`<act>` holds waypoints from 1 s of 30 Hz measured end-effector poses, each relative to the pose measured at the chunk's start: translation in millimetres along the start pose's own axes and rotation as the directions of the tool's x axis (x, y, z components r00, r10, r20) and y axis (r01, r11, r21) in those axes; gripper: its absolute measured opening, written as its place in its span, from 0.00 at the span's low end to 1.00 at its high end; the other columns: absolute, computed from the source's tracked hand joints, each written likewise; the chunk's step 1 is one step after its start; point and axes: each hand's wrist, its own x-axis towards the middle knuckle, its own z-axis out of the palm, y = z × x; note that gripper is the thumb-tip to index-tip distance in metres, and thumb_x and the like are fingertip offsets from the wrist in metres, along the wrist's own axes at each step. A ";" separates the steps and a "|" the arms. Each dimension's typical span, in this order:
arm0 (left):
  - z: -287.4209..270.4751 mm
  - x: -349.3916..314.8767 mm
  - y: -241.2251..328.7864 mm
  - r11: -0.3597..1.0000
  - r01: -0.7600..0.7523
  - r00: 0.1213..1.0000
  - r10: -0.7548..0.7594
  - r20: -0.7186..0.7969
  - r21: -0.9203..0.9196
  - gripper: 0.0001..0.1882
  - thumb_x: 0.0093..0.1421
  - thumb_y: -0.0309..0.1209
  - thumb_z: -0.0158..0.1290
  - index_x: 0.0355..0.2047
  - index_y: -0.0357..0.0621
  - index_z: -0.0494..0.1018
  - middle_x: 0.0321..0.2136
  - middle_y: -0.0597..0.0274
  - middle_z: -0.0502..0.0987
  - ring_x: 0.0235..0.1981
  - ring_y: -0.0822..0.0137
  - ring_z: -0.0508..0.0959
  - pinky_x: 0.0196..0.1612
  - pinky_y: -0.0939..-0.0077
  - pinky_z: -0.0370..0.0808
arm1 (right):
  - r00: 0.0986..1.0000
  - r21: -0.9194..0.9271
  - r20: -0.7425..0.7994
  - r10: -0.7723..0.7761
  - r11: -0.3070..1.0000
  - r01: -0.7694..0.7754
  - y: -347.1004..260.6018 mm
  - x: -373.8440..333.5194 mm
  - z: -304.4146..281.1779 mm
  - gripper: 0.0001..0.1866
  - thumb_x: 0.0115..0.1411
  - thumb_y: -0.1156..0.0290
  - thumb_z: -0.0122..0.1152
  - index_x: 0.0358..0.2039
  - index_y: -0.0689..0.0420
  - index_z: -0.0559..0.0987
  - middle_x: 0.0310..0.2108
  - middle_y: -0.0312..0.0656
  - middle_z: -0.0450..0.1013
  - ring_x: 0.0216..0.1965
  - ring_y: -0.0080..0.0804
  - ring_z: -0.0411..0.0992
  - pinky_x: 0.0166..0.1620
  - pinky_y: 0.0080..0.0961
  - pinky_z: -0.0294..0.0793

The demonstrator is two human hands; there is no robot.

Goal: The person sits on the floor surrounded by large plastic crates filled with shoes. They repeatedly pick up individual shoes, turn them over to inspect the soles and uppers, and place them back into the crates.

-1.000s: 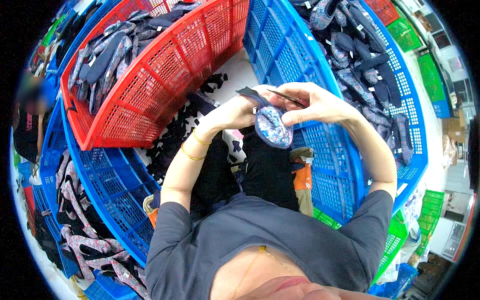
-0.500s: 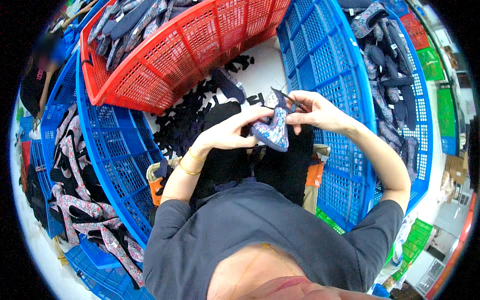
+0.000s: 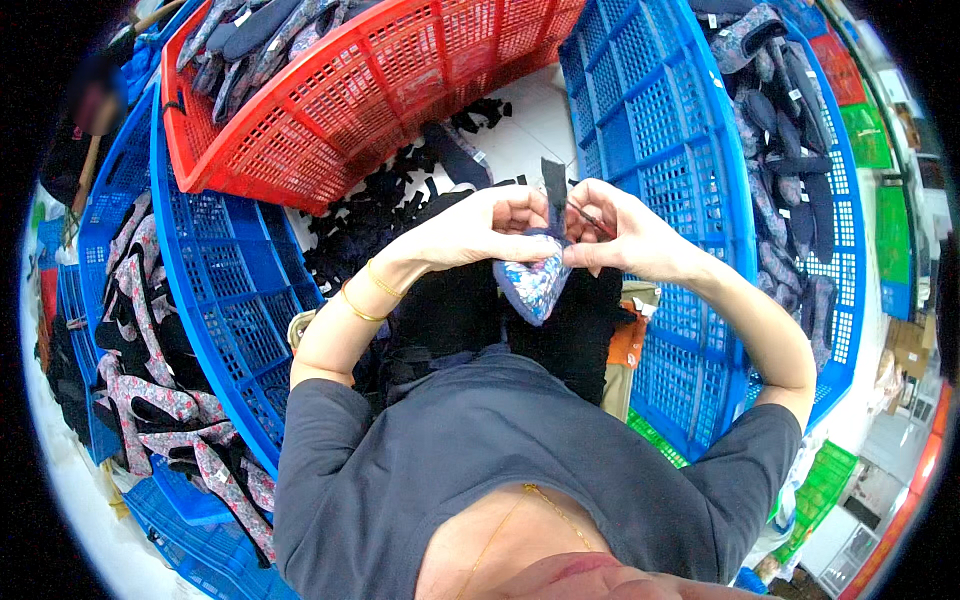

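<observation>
Above my lap, my left hand (image 3: 490,228) and my right hand (image 3: 625,238) close on a blue floral slipper (image 3: 530,285), one on each side. Its toe points toward me, and my left thumb presses on its upper edge. From the slipper's far end a dark fabric strip (image 3: 553,185) sticks up between my hands. A slim, dark reddish tool (image 3: 592,220) lies in my right fingers; its tip is hidden, so its kind is unclear.
A red crate (image 3: 330,110) of slippers leans ahead. Blue crates stand left (image 3: 225,290) and right (image 3: 680,200), with more slippers in outer crates. Black scraps (image 3: 360,235) and a dark slipper (image 3: 458,158) lie on the floor. Another person (image 3: 95,110) is at far left.
The slipper has turned so its toe now faces me, and the dark strip stands upright. My left hand has moved up to the slipper's upper edge; my right hand stays close.
</observation>
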 end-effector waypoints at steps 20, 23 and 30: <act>13.4 -16.6 37.8 0.626 -0.168 0.910 0.395 -0.123 0.761 0.05 0.54 0.26 0.60 0.31 0.39 0.78 0.29 0.64 0.78 0.34 0.71 0.77 0.42 0.78 0.72 | 0.974 -0.167 -0.206 -0.096 0.984 0.062 -5.9 -18.0 -21.4 0.17 0.61 0.62 0.61 0.45 0.61 0.76 0.37 0.35 0.74 0.40 0.18 0.70 0.45 0.19 0.70; 5.7 -9.6 42.3 0.670 -0.210 0.915 0.390 -0.098 0.712 0.06 0.57 0.27 0.59 0.33 0.39 0.78 0.30 0.64 0.79 0.34 0.72 0.78 0.40 0.78 0.74 | 0.996 -0.261 -0.036 -0.081 0.963 0.069 -4.7 -19.8 -18.8 0.16 0.61 0.65 0.61 0.46 0.60 0.75 0.37 0.33 0.73 0.39 0.16 0.69 0.44 0.16 0.69; 15.3 -4.2 66.9 0.683 0.015 0.961 0.192 -0.199 0.730 0.14 0.55 0.35 0.62 0.22 0.38 0.72 0.21 0.70 0.70 0.24 0.78 0.66 0.27 0.79 0.63 | 0.971 -0.373 -0.041 -0.236 0.905 0.204 -4.3 -9.9 -11.2 0.16 0.59 0.64 0.63 0.43 0.62 0.76 0.32 0.36 0.74 0.33 0.18 0.68 0.38 0.20 0.70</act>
